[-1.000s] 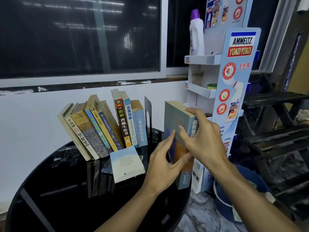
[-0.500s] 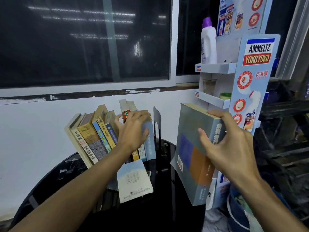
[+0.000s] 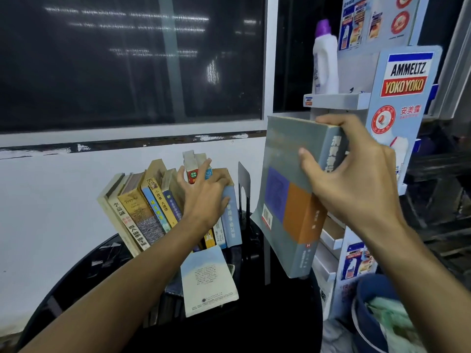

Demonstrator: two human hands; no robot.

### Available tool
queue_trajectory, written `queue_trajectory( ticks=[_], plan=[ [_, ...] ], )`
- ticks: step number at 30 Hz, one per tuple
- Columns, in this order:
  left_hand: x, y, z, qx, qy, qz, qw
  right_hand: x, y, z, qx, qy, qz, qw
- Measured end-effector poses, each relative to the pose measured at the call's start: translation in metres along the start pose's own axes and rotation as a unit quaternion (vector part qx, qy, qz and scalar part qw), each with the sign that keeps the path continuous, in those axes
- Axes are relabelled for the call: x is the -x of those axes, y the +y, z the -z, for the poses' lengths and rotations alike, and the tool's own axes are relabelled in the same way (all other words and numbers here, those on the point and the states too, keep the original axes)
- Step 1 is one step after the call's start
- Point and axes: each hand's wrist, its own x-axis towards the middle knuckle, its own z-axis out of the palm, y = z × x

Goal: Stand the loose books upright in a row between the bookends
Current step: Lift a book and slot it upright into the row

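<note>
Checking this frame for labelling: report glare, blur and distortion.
Head view: streaky light reflections across the dark window; glossy black table mirrors the books; wide-angle bending at the window frame; spine text sharp, right hand and grey book slightly soft.

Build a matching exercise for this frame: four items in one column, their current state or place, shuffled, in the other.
Items
1. thick grey book with blue and orange cover blocks
2. thin pale-blue paperback
3. black metal bookend
4. white bottle with purple cap

States
A. lying flat on the black round table
B. standing at the right end of the leaning row
C. held off the table by the right hand
D. standing on a display shelf

Pairs: 1-C, 2-A, 3-B, 4-D
</note>
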Motion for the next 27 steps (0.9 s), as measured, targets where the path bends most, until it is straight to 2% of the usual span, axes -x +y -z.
queue_trajectory(
  ticks=[13, 27],
  plan=[
    [0.004, -0.007, -0.004, 0.003, 0.012, 0.004, 1.000, -0.078, -0.033, -0.036, -0.016, 0.039, 0.066, 0.997],
    [0.009, -0.013, -0.011, -0.009, 0.031, 0.000, 0.999, -0.121, -0.020, -0.120, 0.013, 0.041, 0.048, 0.998]
  ],
)
